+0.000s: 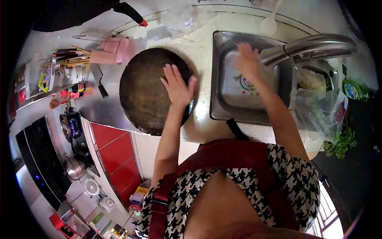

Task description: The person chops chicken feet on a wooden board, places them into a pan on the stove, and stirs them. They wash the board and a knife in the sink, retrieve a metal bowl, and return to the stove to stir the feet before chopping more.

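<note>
My left hand (pixel 178 85) is over the right part of a large round dark board (pixel 145 91), its fingers stretched and apart, holding nothing. Over the left basin of a steel sink (pixel 230 97) is my right hand (pixel 248 61), slightly blurred, with spread fingers and nothing in it. It is just left of the faucet's spout (pixel 274 56). Scraps of green and red lie around the drain (pixel 246 83) below that hand. Whether my left hand touches the board cannot be made out.
The curved metal faucet (pixel 318 44) reaches over the sink. A clear plastic bag (pixel 314 109) and leafy greens (pixel 340 143) are at the right. Pink chopstick holders (pixel 107 55) and bottles stand left of the board. A white spoon (pixel 269 24) lies behind the sink.
</note>
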`<action>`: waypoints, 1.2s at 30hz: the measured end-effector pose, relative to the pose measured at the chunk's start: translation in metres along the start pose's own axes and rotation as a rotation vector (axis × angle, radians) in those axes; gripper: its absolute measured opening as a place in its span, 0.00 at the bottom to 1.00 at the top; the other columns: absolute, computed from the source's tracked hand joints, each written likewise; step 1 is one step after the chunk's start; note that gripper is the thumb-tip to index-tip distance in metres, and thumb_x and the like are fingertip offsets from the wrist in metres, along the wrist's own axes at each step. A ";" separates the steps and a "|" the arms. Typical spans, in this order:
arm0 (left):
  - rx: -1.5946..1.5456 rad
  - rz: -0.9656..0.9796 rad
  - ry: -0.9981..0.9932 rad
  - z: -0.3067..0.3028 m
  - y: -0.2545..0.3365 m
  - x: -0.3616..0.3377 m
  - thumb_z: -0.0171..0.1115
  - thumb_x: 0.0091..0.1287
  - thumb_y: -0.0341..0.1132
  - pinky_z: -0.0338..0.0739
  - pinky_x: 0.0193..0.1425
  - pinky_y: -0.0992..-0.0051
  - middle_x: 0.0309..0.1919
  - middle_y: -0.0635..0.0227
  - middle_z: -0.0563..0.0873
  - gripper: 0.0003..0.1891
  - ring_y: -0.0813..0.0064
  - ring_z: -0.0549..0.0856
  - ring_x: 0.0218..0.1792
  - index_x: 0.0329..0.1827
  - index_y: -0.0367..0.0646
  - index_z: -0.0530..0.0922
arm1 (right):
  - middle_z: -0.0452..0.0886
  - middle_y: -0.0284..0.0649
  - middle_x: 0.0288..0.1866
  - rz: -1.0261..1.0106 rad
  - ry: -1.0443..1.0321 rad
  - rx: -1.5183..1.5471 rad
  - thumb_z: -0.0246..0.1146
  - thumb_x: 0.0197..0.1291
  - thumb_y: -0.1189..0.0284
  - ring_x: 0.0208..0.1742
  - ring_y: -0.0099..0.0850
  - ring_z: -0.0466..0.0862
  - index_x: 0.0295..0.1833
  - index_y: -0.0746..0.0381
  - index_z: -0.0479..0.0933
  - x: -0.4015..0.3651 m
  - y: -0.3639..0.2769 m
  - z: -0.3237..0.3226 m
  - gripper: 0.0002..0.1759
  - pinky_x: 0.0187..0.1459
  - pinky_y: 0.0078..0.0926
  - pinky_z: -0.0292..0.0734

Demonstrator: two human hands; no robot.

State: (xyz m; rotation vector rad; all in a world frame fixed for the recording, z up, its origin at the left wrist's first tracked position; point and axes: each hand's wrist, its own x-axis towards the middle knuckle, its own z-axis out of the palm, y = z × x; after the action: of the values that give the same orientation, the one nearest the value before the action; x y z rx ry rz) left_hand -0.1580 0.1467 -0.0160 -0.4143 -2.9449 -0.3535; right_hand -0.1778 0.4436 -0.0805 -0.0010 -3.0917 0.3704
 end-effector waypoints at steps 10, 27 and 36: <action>-0.824 0.350 -0.271 0.025 0.146 -0.060 0.51 0.67 0.34 0.60 0.68 0.61 0.62 0.50 0.69 0.21 0.53 0.67 0.64 0.63 0.38 0.66 | 0.62 0.57 0.65 0.098 0.850 -0.023 0.56 0.62 0.59 0.68 0.50 0.60 0.67 0.71 0.57 -0.031 0.108 -0.113 0.35 0.67 0.42 0.54; -0.869 0.067 -0.026 -0.003 0.095 -0.105 0.55 0.64 0.28 0.72 0.56 0.68 0.49 0.54 0.79 0.09 0.56 0.79 0.50 0.45 0.36 0.77 | 0.78 0.45 0.49 0.446 -0.227 2.399 0.56 0.63 0.62 0.52 0.36 0.77 0.49 0.65 0.74 -0.014 -0.007 -0.069 0.17 0.53 0.35 0.71; -0.419 -0.097 0.075 -0.009 0.063 -0.162 0.55 0.60 0.29 0.57 0.67 0.53 0.62 0.47 0.68 0.25 0.47 0.67 0.63 0.62 0.37 0.64 | 0.65 0.44 0.65 -0.420 0.119 0.233 0.57 0.59 0.64 0.69 0.43 0.60 0.62 0.66 0.64 -0.042 -0.160 0.009 0.28 0.67 0.44 0.55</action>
State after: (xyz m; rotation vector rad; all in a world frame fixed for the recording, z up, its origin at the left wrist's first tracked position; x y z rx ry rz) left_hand 0.0150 0.1624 -0.0223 -0.2951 -2.8130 -0.9832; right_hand -0.1354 0.2861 -0.0524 0.5936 -2.8081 0.6716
